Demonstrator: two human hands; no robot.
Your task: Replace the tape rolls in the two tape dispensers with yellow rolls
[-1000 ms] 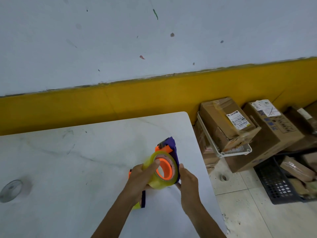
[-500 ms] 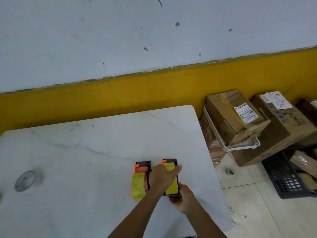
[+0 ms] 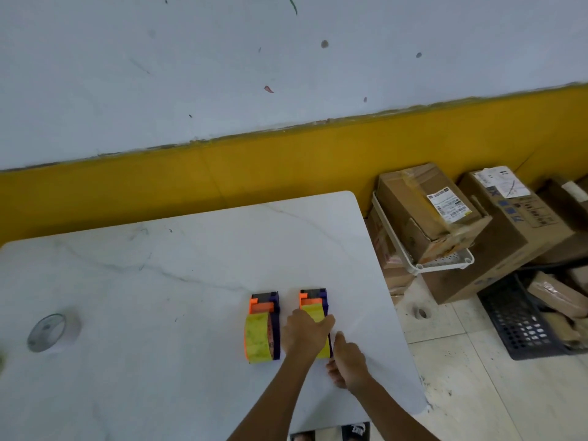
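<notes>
In the head view, two orange-and-purple plastic tape dispensers stand side by side on the white marble-patterned table (image 3: 159, 281): the left dispenser (image 3: 262, 326) stands free with its yellow tape roll (image 3: 257, 338) seated, and just right of it the left hand (image 3: 305, 332) is wrapped over the right dispenser (image 3: 315, 313) and its yellow roll (image 3: 313, 313). The right hand (image 3: 348, 361) rests loosely curled on the table against that dispenser's near end, gripping nothing I can make out. A careless release could tip the right dispenser onto the left one, and the hand hides whether its roll is fully seated, so it may slip its hub.

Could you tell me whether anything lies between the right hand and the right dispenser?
Nothing visible does: the right hand sits at the right dispenser near end, while the left hand rests on top.
</notes>
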